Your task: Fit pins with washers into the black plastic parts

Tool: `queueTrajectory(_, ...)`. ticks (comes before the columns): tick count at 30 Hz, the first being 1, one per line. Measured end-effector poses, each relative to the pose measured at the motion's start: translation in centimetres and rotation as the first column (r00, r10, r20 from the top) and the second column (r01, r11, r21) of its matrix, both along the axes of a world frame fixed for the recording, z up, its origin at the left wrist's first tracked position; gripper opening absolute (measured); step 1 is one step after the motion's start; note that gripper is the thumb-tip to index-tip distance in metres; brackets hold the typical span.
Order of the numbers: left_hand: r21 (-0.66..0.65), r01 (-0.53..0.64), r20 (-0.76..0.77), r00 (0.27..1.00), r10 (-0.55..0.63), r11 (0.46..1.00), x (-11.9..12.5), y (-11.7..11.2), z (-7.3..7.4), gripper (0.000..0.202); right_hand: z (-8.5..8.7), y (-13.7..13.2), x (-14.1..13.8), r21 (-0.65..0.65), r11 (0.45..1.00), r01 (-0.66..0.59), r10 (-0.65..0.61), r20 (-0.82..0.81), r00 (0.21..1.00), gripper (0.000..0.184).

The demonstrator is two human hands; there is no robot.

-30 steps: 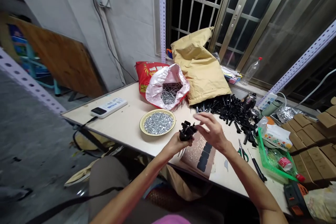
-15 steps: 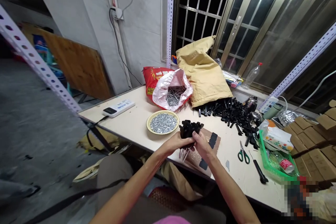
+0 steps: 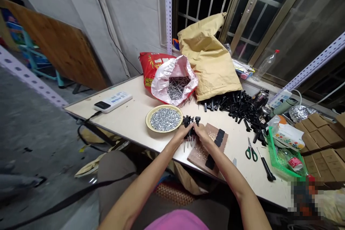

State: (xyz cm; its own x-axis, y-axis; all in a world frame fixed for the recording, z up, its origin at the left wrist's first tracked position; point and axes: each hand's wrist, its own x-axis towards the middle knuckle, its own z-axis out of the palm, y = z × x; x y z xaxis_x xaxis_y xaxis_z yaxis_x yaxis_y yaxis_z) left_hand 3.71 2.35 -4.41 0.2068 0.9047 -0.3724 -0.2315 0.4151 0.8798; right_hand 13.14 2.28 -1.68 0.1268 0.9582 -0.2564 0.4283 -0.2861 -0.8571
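Both hands have sunk lower, bringing their load down near the table's front edge.
Left hand (image 3: 181, 137) and right hand (image 3: 201, 136) are clenched together round one bundle of black-capped nails (image 3: 188, 121), points down, just beside one dish of silver bits (image 3: 147, 121) and one brown board (image 3: 199, 151) on the table (image 3: 129, 122).

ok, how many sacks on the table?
2: a white-lined red sack holding nails, and a tan paper sack directly to its right. None looks hidden.
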Motion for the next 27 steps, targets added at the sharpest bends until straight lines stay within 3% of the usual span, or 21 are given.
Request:
queueTrajectory(3, 0.016, -0.025, -0.142, 0.989, 0.027, 1.000, 0.1, 1.0, -0.6, 0.036, 0.1, 0.5, 0.6, 0.004, 1.000, 0.006, -0.006, 0.098, 0.995, 0.037)
queueTrajectory(7, 0.107, -0.041, -0.344, 0.936, 0.075, 0.993, 0.1, 1.7, -0.2, 0.025, 1.0, 0.8, 2.0, 0.024, 1.000, 0.018, -0.022, 0.186, 0.982, 0.038)
queueTrajectory(10, 0.225, -0.050, -0.442, 0.885, 0.148, 0.973, 0.1, 1.1, 0.6, 0.012, 1.7, 0.8, 3.4, 0.042, 0.997, 0.070, -0.073, 0.089, 0.993, 0.039)
queueTrajectory(12, 0.360, -0.021, -0.520, 0.825, 0.219, 0.933, 0.4, 0.0, 1.0, 0.020, 2.0, 0.6, 4.1, 0.004, 0.992, 0.128, -0.127, -0.085, 0.988, 0.037)
queueTrajectory(14, 0.531, 0.112, -0.639, 0.704, 0.311, 0.840, 0.7, -1.7, 1.3, 0.025, 2.0, 0.4, 4.5, -0.051, 0.986, 0.160, -0.167, -0.212, 0.963, 0.037)
queueTrajectory(16, 0.582, 0.239, -0.692, 0.647, 0.320, 0.777, 1.0, -3.3, 1.2, 0.027, 1.8, 0.0, 4.8, -0.068, 0.986, 0.155, -0.168, -0.281, 0.945, 0.039)
queueTrajectory(19, 0.585, 0.292, -0.651, 0.726, 0.223, 0.757, 1.1, -5.0, 1.0, 0.026, 1.3, -1.6, 5.2, -0.060, 0.996, 0.064, -0.081, -0.369, 0.926, 0.046)
queueTrajectory(21, 0.571, 0.252, -0.582, 0.795, 0.169, 0.781, 0.7, -5.4, 1.3, 0.025, 1.2, -3.3, 5.6, 0.001, 0.999, -0.045, 0.044, -0.229, 0.973, 0.052)
queueTrajectory(22, 0.554, 0.221, -0.548, 0.822, 0.152, 0.802, 0.3, -5.5, 1.6, 0.026, 1.3, -4.2, 5.8, 0.075, 0.993, -0.094, 0.099, -0.058, 0.993, 0.054)
queueTrajectory(24, 0.515, 0.173, -0.496, 0.859, 0.128, 0.839, -0.5, -5.4, 2.4, 0.026, 1.9, -5.9, 6.1, 0.310, 0.926, -0.217, 0.093, 0.368, 0.925, 0.049)
queueTrajectory(25, 0.503, 0.164, -0.477, 0.871, 0.115, 0.848, -0.9, -5.4, 2.9, 0.026, 2.3, -6.6, 6.2, 0.435, 0.842, -0.318, 0.034, 0.546, 0.837, 0.043)
queueTrajectory(27, 0.500, 0.179, -0.446, 0.892, 0.075, 0.847, -1.5, -5.6, 3.9, 0.026, 3.3, -7.5, 6.0, 0.573, 0.601, -0.558, -0.104, 0.748, 0.656, 0.027)
